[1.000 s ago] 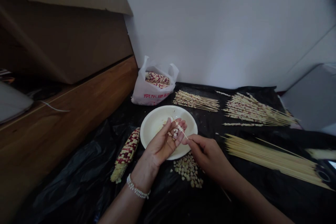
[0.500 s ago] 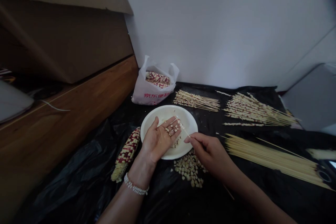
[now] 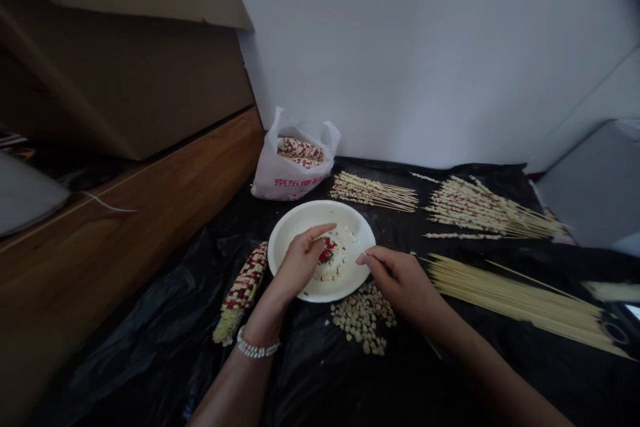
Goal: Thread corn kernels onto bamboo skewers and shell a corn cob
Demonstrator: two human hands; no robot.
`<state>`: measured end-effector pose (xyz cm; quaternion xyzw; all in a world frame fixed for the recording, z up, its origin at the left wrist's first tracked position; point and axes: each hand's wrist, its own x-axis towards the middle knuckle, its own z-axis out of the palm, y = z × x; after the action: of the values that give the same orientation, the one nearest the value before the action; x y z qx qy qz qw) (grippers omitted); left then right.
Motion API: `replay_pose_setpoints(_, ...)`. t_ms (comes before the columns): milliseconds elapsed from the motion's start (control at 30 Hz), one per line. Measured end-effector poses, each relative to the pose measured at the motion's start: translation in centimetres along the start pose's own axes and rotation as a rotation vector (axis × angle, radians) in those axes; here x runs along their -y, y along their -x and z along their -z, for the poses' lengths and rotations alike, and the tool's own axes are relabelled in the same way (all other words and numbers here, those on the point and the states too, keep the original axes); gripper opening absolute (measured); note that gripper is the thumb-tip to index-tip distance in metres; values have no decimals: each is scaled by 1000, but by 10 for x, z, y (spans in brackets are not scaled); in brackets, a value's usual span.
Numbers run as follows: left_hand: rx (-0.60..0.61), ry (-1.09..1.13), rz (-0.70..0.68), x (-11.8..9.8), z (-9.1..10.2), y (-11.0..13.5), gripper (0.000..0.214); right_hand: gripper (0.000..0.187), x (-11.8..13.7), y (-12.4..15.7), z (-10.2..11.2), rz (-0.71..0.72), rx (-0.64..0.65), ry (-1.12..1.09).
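My left hand (image 3: 299,260) hovers palm down over a white plate (image 3: 300,215), fingers loosely stretched out and holding nothing. A small heap of pale and red corn kernels (image 3: 331,259) lies in the plate beside its fingertips. My right hand (image 3: 395,275) rests at the plate's right rim and pinches a thin bamboo skewer (image 3: 364,255), whose tip points towards the plate. Just in front of the plate, a pile of loose kernels (image 3: 363,317) lies on the black sheet, between my two wrists.
A red-and-white corn cob (image 3: 241,290) lies left of the plate. A white plastic bag (image 3: 294,170) of cobs stands at the wall. Behind lie kernel-threaded skewers (image 3: 375,191) and another bunch (image 3: 480,213); bare skewers (image 3: 515,297) lie right. A wooden ledge (image 3: 125,227) runs along the left.
My left hand turned from palm up, holding kernels, to palm down; the kernels now lie in the plate. My right hand drew the skewer slightly back to the right.
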<state>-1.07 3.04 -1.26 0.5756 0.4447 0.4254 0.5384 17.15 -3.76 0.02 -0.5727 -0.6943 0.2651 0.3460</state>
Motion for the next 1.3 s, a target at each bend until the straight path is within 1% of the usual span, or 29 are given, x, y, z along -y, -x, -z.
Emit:
replay_pose_setpoints(67, 135, -120, -50, 4, -1, 3, 32, 29, -7, -2, -2, -5, -3, 32)
replay_pose_setpoints(133, 255, -185, -93, 8, -1, 6, 36, 28, -13, -4, -4, -13, -4, 64)
replay_pose_setpoints(233, 362, -263, -99, 16, 0, 7, 52, 29, -18, -5, -6, -27, 11, 111)
replay_pose_setpoints(300, 400, -302, -105, 21, -2, 5, 59, 27, -21, -6, -6, -41, 27, 133)
replay_pose_setpoints(367, 433, -349, -121, 26, -6, -1, 57, 25, -22, -6, -7, -56, 40, 148)
replay_pose_setpoints(433, 455, -383, -114, 29, -11, -8, 51, 24, -24, -7, -7, -68, 44, 164)
replay_pose_setpoints(567, 462, -309, -136, 26, -17, -16, 32, 20, -25, -7, -6, -82, 41, 187)
replay_pose_setpoints(667, 500, -376, -207, 15, -14, -10, 15, 18, -24, -6, -6, -88, 40, 183)
replay_pose_setpoints(700, 510, -423, -228, 11, -12, -6, 14, 18, -23, -6, -6, -89, 39, 179)
replay_pose_setpoints(767, 538, -515, -245, 3, -6, 6, 22, 17, -23, -6, -5, -89, 35, 168)
replay_pose_setpoints(800, 543, -571, -252, 0, -4, 12, 26, 17, -23, -7, -5, -89, 34, 161)
replay_pose_setpoints(900, 471, -716, -274, -4, 2, 29, 29, 18, -25, -7, -5, -90, 40, 141)
replay_pose_setpoints(967, 432, -751, -285, -3, 3, 37, 30, 19, -25, -7, -5, -90, 44, 128)
replay_pose_setpoints(1167, 291, -605, -259, 4, -4, 43, 28, 20, -25, -6, -7, -80, 29, 111)
replay_pose_setpoints(1300, 251, -574, -191, 5, -5, 39, 34, 21, -24, -6, -8, -75, 18, 118)
